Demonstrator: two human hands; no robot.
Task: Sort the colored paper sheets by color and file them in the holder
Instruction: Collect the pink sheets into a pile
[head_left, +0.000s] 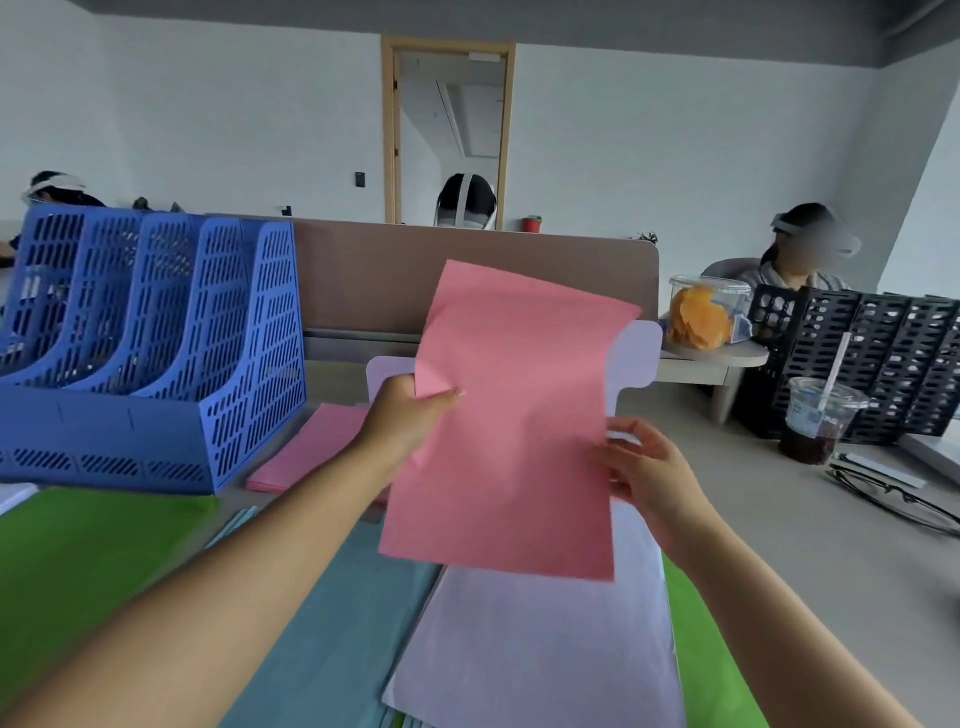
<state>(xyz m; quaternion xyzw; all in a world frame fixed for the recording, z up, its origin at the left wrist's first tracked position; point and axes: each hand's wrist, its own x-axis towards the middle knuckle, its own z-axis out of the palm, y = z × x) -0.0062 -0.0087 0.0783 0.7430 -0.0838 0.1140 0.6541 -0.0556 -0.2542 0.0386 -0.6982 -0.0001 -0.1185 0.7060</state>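
Note:
A pink sheet (514, 415) is held up above the desk. My left hand (410, 410) pinches its left edge, thumb on the front. My right hand (644, 467) grips its right edge together with a lavender sheet (550, 649) that lies behind and below it. On the desk lie a pink stack (311, 449), green sheets (88, 561), a teal sheet (337, 623) and more green paper (711, 654) at the right. The blue slotted holder (156, 338) stands at the far left, apart from both hands.
A brown partition (363, 280) runs behind the desk. At the right stand a clear tub of orange snacks (706, 317), a black holder (872, 358), an iced drink cup with a straw (818, 421) and glasses (893, 493). Other people sit beyond the partition.

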